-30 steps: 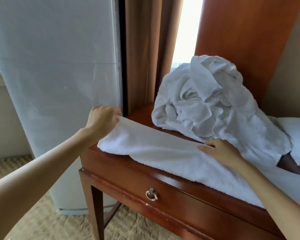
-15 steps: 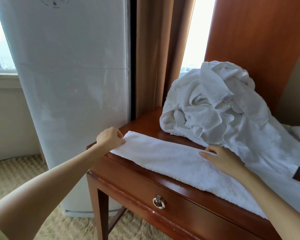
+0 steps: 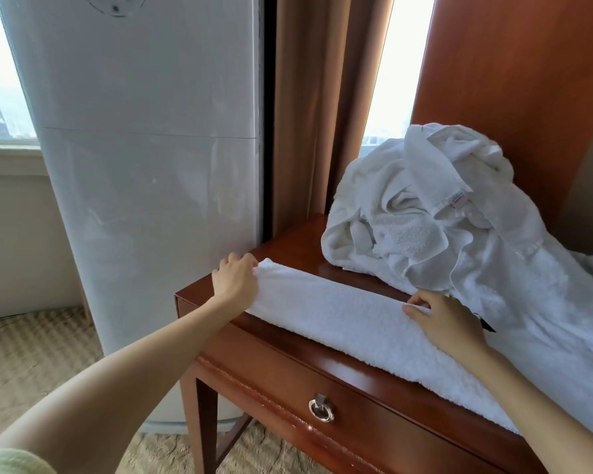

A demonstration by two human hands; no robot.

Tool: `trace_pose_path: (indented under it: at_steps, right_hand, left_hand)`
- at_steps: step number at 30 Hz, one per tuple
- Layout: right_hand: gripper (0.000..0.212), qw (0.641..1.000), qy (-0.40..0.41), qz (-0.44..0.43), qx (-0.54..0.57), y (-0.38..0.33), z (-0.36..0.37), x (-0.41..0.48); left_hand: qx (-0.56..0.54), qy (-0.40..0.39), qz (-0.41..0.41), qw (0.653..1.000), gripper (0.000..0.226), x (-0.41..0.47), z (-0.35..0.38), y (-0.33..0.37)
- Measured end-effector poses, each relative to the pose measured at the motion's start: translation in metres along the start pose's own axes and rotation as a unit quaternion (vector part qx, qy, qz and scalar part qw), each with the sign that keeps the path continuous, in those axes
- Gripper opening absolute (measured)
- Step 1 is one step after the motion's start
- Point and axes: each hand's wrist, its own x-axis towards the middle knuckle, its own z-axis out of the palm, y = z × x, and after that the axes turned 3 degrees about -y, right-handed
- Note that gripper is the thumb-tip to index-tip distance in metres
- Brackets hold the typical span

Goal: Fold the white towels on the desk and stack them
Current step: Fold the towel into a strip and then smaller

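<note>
Where the long white terry towel (image 3: 356, 323) lies: along the front of the reddish-brown wooden desk (image 3: 288, 254), doubled lengthwise into a narrow strip. Its right part drapes over the front edge and runs out of view.
Left hand (image 3: 235, 280): fingers curled round the strip's left end, pinching it near the desk's left corner.
Right hand (image 3: 442, 319): set on the strip about mid-length, with fingers bent over the far long edge. It seems to nip that edge, though the fingertips are partly hidden.
Heap of crumpled white towels (image 3: 425, 213): unfolded, behind the strip toward the back of the desk, touching it near the right hand.
Weight: probably light, so one hand at each end should carry it easily.
Stiffness: soft and limp. Any unsupported span will likely sag, so short lifts suit it better than long ones.
Surface: the looped pile should cling to skin and to itself. The polished desk top beneath looks slick, so the strip may slide if dragged.
Fragility: none to speak of, and a firm pinch should do no harm.
Where to take hold: at the end corners, catching both layers together so the lengthwise fold does not open.
Risk: the draped right part may tug the strip toward the floor once the ends are lifted.
</note>
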Motion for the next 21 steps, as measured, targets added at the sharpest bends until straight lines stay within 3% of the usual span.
trace_pose_path:
  at_steps: [3, 6, 9, 12, 16, 21]
  right_hand:
    - [0.021, 0.995, 0.019, -0.055, -0.076, -0.014, 0.001, 0.003]
    - [0.032, 0.991, 0.019, -0.131, -0.03, -0.041, 0.006, 0.002]
    - [0.043, 0.981, -0.084, -0.173, -0.024, -0.058, 0.022, -0.005]
    - [0.052, 0.973, -0.168, -0.146, -0.054, -0.049, 0.031, -0.015]
    - [0.061, 0.976, -0.183, -0.081, -0.089, -0.011, 0.013, -0.019]
    - [0.067, 0.981, -0.167, -0.009, -0.097, 0.027, -0.004, -0.026]
  left_hand:
    - [0.013, 0.008, 0.123, 0.992, 0.039, -0.005, -0.006, 0.031]
    - [0.012, -0.106, 0.247, 0.963, 0.044, -0.026, 0.005, 0.071]
    - [0.051, -0.224, 0.284, 0.931, 0.052, -0.05, 0.028, 0.088]
    - [0.033, -0.21, 0.252, 0.944, 0.057, -0.05, 0.033, 0.074]
    - [0.063, -0.172, 0.126, 0.975, 0.059, -0.027, 0.017, 0.028]
    - [0.087, -0.145, -0.027, 0.985, 0.057, -0.018, -0.008, -0.026]
